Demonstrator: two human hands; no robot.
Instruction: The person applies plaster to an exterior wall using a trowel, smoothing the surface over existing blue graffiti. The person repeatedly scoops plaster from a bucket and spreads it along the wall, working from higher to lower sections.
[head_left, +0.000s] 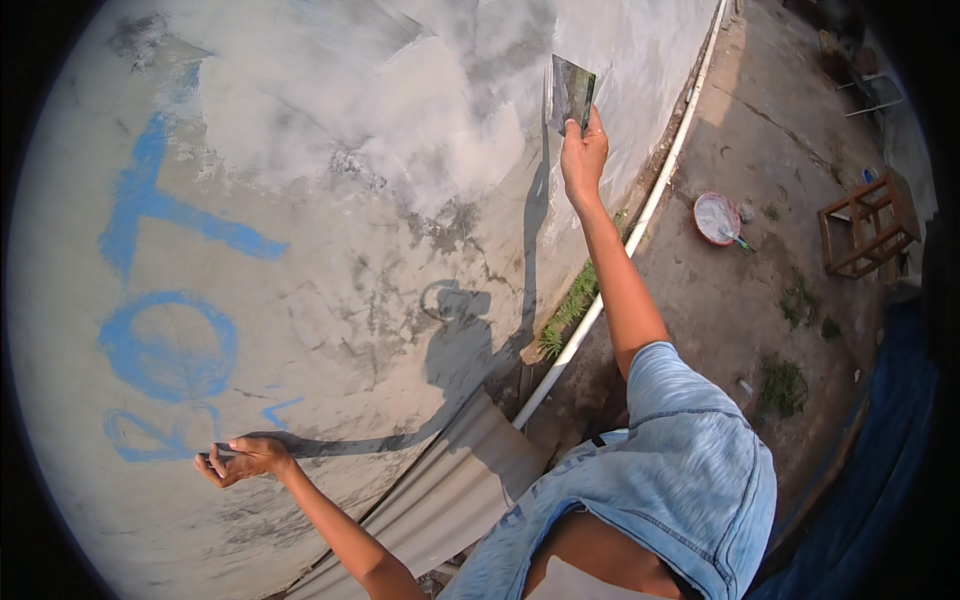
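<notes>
Our right hand (583,155) grips a broad-bladed scraper (573,92), holding its dark, flat blade close to the wall (330,330); we cannot tell whether the edge touches the surface. Our left hand (243,462) holds nothing; its fingers curl loosely near the lower blue paint marks (165,350), and contact with the wall is unclear.

Around the scraper, a whitish skim coat (400,110) covers much of the upper wall in overlapping, uneven patches. We judge the work to be partly done: that area has its layer, though cloudy and streaked in places, while the stretch below shows bare, stained grey, and the blue marks lie mostly uncovered.

Beyond our right forearm, a white pipe (660,190) runs along the wall's foot, with green weeds (572,308) beside it. Out on the concrete ground (690,290) sits a reddish-rimmed basin (697,225) of white paste (716,214), a tool handle (740,241) jutting over its side. Farther right stands a wooden stool (868,225), and a blue tarp (870,480) lies below it.
</notes>
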